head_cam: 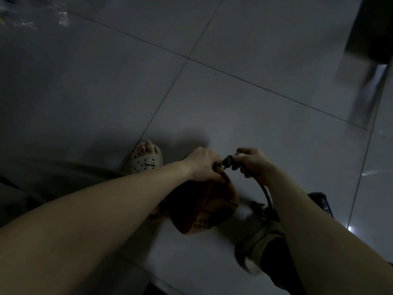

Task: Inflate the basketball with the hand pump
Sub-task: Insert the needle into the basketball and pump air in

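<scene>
Looking first at the basketball [204,211], lying limp and folded in on itself on the tiled floor [234,103], between the two feet and just under the hands. Judging it light and soft, probably buckling under any push (so wanting a brace right beside the valve, not lower on the slack skin); pebbled rubber likely giving decent purchase.

Gripping its raised upper fold with the left hand [203,165], fingers curling over the edge. Pinching the black nozzle [228,160] with the right hand [254,162], the needle pointing toward the ball and ending just beside the left fingers; not managing to tell whether the tip is already seated in the valve. Treating that needle as thin and probably easy to bend, so favouring a straight push.

Trailing down from the nozzle, a stiffish black hose [264,192], curving toward the right sandal [255,245].

Reading nothing on the ball beyond a patch of small dark squares; spotting a script tag on the left sandal [146,161], too small for reading with certainty.
</scene>
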The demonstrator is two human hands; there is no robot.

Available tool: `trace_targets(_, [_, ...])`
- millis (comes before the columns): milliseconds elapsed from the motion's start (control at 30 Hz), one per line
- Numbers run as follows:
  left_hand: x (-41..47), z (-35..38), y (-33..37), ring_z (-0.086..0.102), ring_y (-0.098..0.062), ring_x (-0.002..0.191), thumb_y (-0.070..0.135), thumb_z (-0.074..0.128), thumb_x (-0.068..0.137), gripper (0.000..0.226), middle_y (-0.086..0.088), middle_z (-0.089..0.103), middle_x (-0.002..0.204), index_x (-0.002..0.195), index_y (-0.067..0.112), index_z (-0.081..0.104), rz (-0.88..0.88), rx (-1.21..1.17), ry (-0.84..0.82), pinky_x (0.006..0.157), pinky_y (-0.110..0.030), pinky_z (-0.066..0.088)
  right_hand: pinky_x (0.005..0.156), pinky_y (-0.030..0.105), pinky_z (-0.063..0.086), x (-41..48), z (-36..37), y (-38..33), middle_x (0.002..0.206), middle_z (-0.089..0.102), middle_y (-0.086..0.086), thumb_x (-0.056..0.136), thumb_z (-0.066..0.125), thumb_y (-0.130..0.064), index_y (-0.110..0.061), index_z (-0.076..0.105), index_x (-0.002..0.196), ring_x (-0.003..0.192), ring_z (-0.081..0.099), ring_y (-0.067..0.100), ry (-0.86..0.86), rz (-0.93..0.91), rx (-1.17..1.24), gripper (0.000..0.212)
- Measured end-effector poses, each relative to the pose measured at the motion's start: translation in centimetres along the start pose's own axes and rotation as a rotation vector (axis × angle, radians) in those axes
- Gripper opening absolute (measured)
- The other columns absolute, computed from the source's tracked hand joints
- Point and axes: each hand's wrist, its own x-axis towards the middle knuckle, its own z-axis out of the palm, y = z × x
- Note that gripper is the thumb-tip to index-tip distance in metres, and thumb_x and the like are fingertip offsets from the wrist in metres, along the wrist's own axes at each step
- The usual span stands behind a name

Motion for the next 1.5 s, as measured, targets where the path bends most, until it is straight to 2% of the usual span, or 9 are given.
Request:
trace_targets(100, [0.0,0.1,-0.2,0.055,-0.014,0.074,0.057,0.076,0.078,0.033,0.005,0.056,0.08,0.076,0.029,0.059,-0.005,-0.015,-0.007,0.065,-0.034,0.049,0.044,0.027,0.033,0.3,0.2,0.2,0.078,0.066,0.018,0.097,0.061,-0.013,-0.005,0.039,0.147,0.053,0.046,0.017,0.011,0.008,-0.035,0.055])
trace_targets(233, [0.1,0.3,-0.2,0.056,-0.012,0.073,0.056,0.076,0.078,0.032,0.006,0.058,0.081,0.08,0.027,0.063,-0.017,-0.033,0.0,0.062,-0.031,0.047,0.042,0.026,0.035,0.5,0.8,0.1,0.078,0.068,0.017,0.098,0.062,-0.016,-0.013,0.034,0.152,0.052,0.047,0.016,0.033,-0.014,-0.098,0.061])
trace_targets(567, [-0.1,0.4,-0.2,0.054,-0.01,0.074,0.05,0.077,0.08,0.029,0.004,0.056,0.085,0.081,0.026,0.061,-0.021,-0.059,0.002,0.061,-0.027,0.041,0.042,0.025,0.037,0.4,0.9,-0.2,0.084,0.071,0.017,0.098,0.062,-0.018,-0.014,0.037,0.149,0.053,0.048,0.016,0.032,-0.076,-0.201,0.057])
trace_targets(667, [-0.3,0.5,-0.2,0.055,-0.012,0.076,0.049,0.077,0.08,0.029,0.005,0.057,0.084,0.083,0.023,0.066,-0.011,-0.065,0.017,0.063,-0.028,0.044,0.042,0.025,0.037,0.3,0.5,-0.5,0.091,0.072,0.02,0.097,0.062,-0.018,-0.015,0.039,0.148,0.054,0.049,0.016,0.015,-0.087,-0.223,0.056])
trace_targets(800, [-0.4,0.2,-0.6,0.056,-0.018,0.083,0.052,0.075,0.081,0.035,0.001,0.059,0.087,0.09,0.018,0.071,-0.03,-0.022,0.04,0.071,-0.033,0.046,0.04,0.024,0.036,0.1,0.1,-0.2,0.086,0.071,0.02,0.098,0.062,-0.017,-0.015,0.043,0.143,0.05,0.047,0.017,0.092,-0.1,-0.13,0.049])
trace_targets(900, [-0.4,0.1,-1.3,0.057,-0.019,0.081,0.055,0.075,0.08,0.038,0.001,0.059,0.084,0.084,0.018,0.07,-0.059,-0.027,0.036,0.069,-0.034,0.043,0.039,0.024,0.036,0.2,-0.5,-0.3,0.085,0.071,0.02,0.097,0.063,-0.016,-0.017,0.044,0.142,0.05,0.047,0.016,0.088,-0.084,-0.111,0.049])
trace_targets(1133, [-0.4,-0.2,-0.7,0.057,-0.018,0.079,0.052,0.075,0.082,0.037,-0.001,0.062,0.086,0.089,0.016,0.072,-0.062,-0.043,0.019,0.063,-0.03,0.038,0.041,0.027,0.036,0.1,0.3,0.1,0.083,0.07,0.02,0.097,0.063,-0.015,-0.018,0.044,0.142,0.049,0.047,0.016,0.051,-0.074,-0.088,0.049])
trace_targets(1267, [-0.5,-0.3,-0.5,0.058,-0.017,0.08,0.05,0.075,0.083,0.035,-0.001,0.061,0.088,0.094,0.016,0.073,-0.069,-0.058,0.013,0.063,-0.027,0.041,0.041,0.027,0.034,0.1,0.4,0.0,0.082,0.068,0.021,0.097,0.062,-0.014,-0.015,0.043,0.144,0.048,0.045,0.016,0.041,-0.079,-0.057,0.051])
trace_targets(1500, [-0.7,-0.3,0.0,0.058,-0.021,0.082,0.051,0.075,0.082,0.037,-0.004,0.062,0.089,0.092,0.015,0.07,-0.07,-0.028,0.012,0.072,-0.035,0.05,0.045,0.03,0.033,-0.3,0.4,-0.4,0.084,0.066,0.024,0.099,0.06,-0.015,-0.014,0.032,0.152,0.052,0.044,0.018,-0.027,-0.038,-0.118,0.06])
